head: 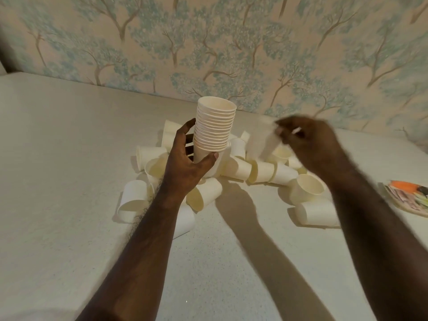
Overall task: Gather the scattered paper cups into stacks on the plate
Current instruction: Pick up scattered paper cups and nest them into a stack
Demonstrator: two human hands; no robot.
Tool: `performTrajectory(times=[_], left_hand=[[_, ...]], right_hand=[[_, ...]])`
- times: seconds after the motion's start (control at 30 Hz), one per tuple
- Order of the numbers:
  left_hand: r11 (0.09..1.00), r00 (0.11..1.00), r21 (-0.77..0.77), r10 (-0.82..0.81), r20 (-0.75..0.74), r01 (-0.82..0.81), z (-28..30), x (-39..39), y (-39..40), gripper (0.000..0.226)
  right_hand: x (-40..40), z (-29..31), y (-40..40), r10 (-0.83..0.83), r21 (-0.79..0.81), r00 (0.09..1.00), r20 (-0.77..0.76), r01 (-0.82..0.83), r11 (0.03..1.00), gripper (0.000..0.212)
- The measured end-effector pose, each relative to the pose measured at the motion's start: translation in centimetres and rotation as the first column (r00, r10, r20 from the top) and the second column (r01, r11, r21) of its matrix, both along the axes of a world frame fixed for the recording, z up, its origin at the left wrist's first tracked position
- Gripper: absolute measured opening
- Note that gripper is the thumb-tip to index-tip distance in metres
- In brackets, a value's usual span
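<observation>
We grip the upright stack (214, 129) in our left hand (185, 163), its open mouth up, while our right hand (310, 144), just beside it, pinches a blurred cup (266, 140).

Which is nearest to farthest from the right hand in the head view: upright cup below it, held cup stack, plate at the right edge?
1. Upright cup: directly below the right hand, mouth up.
2. Cup stack: in the left hand's grip, to its left.
3. Plate: far right edge, partly cut off.
</observation>
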State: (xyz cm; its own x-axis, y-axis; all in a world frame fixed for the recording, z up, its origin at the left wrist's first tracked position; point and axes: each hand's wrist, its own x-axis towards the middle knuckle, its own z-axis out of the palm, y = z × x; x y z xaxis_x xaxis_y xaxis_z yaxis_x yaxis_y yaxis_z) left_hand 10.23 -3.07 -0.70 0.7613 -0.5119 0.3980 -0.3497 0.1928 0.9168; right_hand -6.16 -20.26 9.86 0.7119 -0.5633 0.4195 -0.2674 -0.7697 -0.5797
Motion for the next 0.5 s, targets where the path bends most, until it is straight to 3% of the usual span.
performTrajectory(times=[0.1, 0.2, 0.3, 0.5], left_hand=[[0.999, 0.999, 0.032, -0.03, 0.034, 0.029, -0.1, -0.4, -0.3, 0.082], [0.993, 0.994, 0.078, -0.089, 0.06, 0.084, 0.1, -1.0, -0.6, 0.085], [0.984, 0.985, 0.113, -0.147, 0.085, 0.137, 0.3, -1.6, -0.9, 0.086], [0.97, 0.975, 0.13, -0.214, 0.057, 0.205, 0.8, -2.8, -1.2, 0.082]], right_hand=[[-0.9, 3.5, 0.7, -0.021, -0.048, 0.937, 0.348, 0.04, 0.998, 0.015], [-1.1, 4.5, 1.9, 0.012, -0.112, 0.892, 0.451, 0.044, 0.993, 0.014], [-0.7, 3.7, 2.8, 0.04, -0.138, 0.923, 0.383, 0.015, 0.99, 0.018], [-0.4, 1.8, 3.5, 0.096, -0.102, 0.995, 0.006, -0.095, 0.99, 0.023]])
